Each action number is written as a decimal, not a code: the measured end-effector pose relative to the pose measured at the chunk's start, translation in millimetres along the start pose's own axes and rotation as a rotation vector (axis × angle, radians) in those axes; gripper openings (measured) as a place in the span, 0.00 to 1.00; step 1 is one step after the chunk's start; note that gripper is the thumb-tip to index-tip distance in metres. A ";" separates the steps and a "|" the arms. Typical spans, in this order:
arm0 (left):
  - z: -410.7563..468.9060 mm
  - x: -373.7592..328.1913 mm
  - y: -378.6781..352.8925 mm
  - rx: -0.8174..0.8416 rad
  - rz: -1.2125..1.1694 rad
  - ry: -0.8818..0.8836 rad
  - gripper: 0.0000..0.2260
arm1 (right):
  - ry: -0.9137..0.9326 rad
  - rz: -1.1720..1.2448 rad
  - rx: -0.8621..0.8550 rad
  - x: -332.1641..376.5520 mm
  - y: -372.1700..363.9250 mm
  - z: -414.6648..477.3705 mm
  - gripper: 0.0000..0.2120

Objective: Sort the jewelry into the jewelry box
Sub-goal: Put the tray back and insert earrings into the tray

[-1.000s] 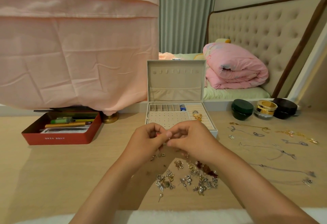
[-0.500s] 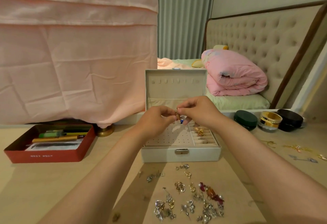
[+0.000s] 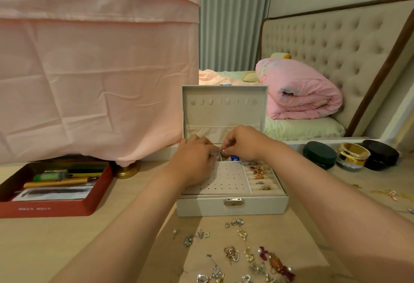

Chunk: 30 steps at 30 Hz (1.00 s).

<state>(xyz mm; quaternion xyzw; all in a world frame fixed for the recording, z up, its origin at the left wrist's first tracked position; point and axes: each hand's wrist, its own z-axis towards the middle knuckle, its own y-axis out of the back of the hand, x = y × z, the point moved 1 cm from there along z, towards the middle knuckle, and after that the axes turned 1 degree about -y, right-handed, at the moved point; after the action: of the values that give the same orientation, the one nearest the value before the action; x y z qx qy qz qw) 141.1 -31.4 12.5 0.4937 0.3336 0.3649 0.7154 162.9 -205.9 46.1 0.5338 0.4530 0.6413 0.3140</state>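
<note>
With left hand (image 3: 193,159) and right hand (image 3: 244,144) pinching the earring (image 3: 222,152), lower gently into a back slot of the jewelry box (image 3: 201,207).

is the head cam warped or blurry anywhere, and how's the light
Head view: wide-angle bends the headboard edge and swells the forearms; warm, dim light; arm shadows fall on the table by the loose earrings; the piece between left hand and right hand is too small to read.

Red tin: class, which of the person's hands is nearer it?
Left. The left hand is right of the red tin; the right hand is beyond it, farther right.
</note>
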 end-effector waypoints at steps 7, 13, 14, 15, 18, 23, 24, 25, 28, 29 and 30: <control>-0.4 1.9 -6.9 0.080 -0.036 -0.003 0.17 | -0.021 -0.056 -0.094 -4.3 -6.0 -7.2 0.05; -1.1 -0.9 -8.9 0.058 -0.079 0.007 0.17 | -0.045 -0.159 -0.051 1.2 -9.7 -3.8 0.09; -1.2 -1.3 -8.9 0.062 -0.086 0.011 0.17 | -0.059 -0.153 -0.045 1.6 -8.4 -1.5 0.09; -1.4 -1.4 -9.0 0.067 -0.091 0.017 0.17 | -0.080 -0.134 -0.040 1.0 -7.2 1.3 0.10; -1.7 0.0 -8.7 0.071 -0.112 0.033 0.17 | -0.128 -0.066 -0.024 2.1 -1.7 6.8 0.09; 1.7 0.0 -7.3 0.111 -0.097 0.050 0.18 | -0.089 -0.082 -0.016 9.3 0.0 9.3 0.05; 2.6 -0.9 -6.2 0.114 -0.093 0.053 0.19 | -0.077 -0.062 -0.038 10.4 0.3 8.9 0.04; 2.8 -2.0 -5.8 0.114 -0.091 0.056 0.19 | -0.072 -0.033 -0.055 10.5 0.3 8.4 0.05; 2.1 -2.9 -5.7 0.112 -0.084 0.055 0.19 | -0.076 0.049 -0.124 8.6 1.3 6.3 0.07; 2.0 -2.4 -6.0 0.120 -0.076 0.051 0.19 | -0.078 0.069 -0.128 7.3 0.5 5.8 0.08; 2.1 -2.1 -6.3 0.133 -0.066 0.047 0.19 | -0.077 0.089 -0.113 6.1 -1.1 5.4 0.08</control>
<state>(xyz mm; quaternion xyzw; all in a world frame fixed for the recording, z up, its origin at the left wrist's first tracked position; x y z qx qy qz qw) 142.9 -35.7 7.4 0.5201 0.3901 0.3295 0.6847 166.6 -198.7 47.6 0.5591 0.3795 0.6580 0.3323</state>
